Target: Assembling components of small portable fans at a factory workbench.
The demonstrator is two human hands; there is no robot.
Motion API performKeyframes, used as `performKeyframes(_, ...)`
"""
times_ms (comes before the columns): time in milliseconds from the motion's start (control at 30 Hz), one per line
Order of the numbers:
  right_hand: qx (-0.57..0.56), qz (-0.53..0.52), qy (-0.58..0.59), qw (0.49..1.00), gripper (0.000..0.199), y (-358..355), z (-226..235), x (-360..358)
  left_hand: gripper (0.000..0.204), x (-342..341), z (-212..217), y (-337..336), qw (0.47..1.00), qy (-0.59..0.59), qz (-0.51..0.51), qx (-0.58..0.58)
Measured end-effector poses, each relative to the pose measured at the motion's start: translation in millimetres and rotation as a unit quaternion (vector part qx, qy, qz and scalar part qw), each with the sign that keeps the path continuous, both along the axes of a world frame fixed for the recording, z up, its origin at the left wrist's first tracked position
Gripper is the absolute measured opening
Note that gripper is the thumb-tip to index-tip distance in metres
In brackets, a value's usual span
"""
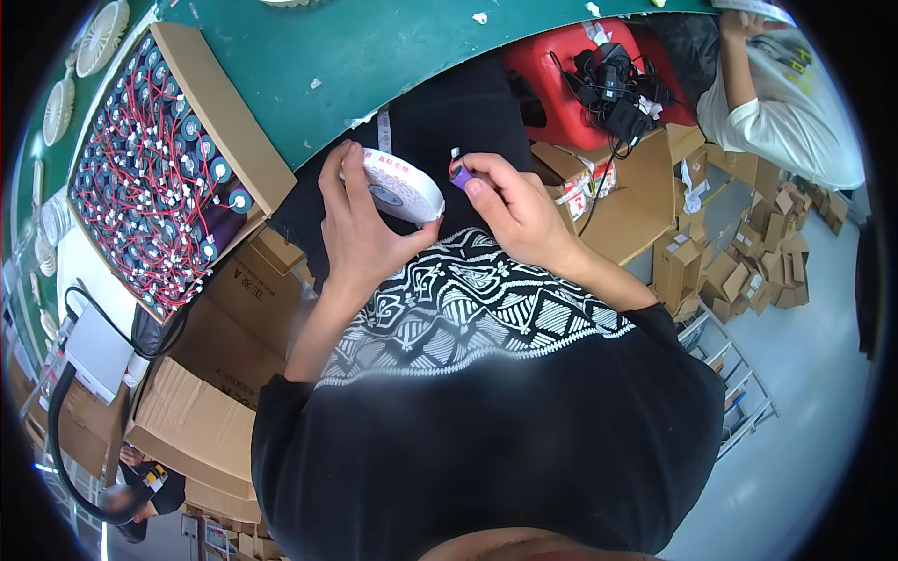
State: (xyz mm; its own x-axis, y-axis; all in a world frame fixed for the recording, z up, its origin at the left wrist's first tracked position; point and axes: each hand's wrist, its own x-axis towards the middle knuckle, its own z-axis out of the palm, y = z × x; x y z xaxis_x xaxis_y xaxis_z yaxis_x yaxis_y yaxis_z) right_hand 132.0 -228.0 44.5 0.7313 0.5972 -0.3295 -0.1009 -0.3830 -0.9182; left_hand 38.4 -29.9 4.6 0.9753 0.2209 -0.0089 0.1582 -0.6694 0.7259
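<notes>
Tape roll [400, 185]: white, in front of chest below green table [374, 56] edge; left hand [360, 220] clasps rim. Likely light, stiff ring, sticky strip; grip outer edge. Purple piece [461, 177]: tiny, pinched by right hand [519, 210] fingertips; probably light, easily dropped.

A green table [374, 47] carries an open cardboard box [220, 112] packed with small round parts [140, 178] wired in red, white fan grilles [98, 35] past its far corner, and a few white paper scraps [480, 17] scattered on the bare top.
</notes>
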Motion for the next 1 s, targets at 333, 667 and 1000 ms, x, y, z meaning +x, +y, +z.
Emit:
performKeyframes(333,-0.093,0.050,-0.102,0.989,0.020,4,13,7,0.113,-1,-9,2,0.991,-0.076,-0.050,0.100)
performKeyframes(667,-0.122,0.065,-0.130,0.982,0.023,4,15,11,0.109,-2,-12,0,0.983,-0.116,-0.071,0.122)
performKeyframes(1000,-0.138,0.072,-0.117,0.981,0.024,7,18,12,0.109,-4,-14,1,0.980,-0.134,-0.074,0.124)
